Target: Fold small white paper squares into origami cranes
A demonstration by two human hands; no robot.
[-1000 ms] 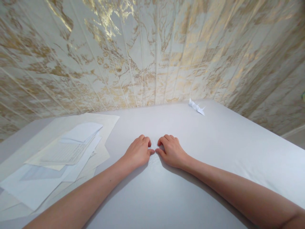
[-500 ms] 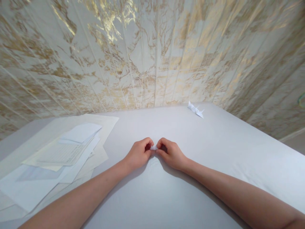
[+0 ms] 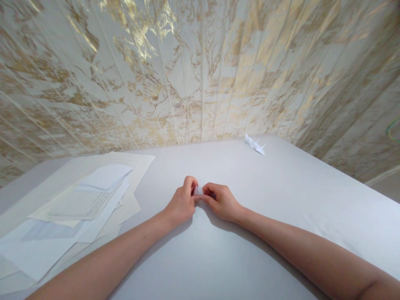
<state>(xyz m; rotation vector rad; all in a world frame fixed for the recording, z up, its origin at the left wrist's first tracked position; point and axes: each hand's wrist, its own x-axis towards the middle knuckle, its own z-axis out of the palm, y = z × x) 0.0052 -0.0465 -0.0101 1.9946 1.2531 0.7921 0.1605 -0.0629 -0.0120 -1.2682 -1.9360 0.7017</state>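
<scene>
Between my two hands is a small folded piece of white paper (image 3: 198,190), pointed at the top and partly covered by fingers. My left hand (image 3: 184,200) pinches its left side with thumb and bent fingers. On the other side, my right hand (image 3: 221,201) has thumb and fingertips closed on the paper's lower right edge. Both hands are just above the middle of the white table (image 3: 200,258). Several small white folded-paper figures (image 3: 254,144) lie in a row near the back right edge.
Loose sheets and papers (image 3: 103,177) lie overlapped on the left of the table, one with written lines (image 3: 81,204). A wall with a gold and white pattern (image 3: 187,83) rises directly behind the table.
The folded paper has turned more upright, its point now showing upward. My left fingers have lifted slightly, and both hands have shifted a little to the left in view.
</scene>
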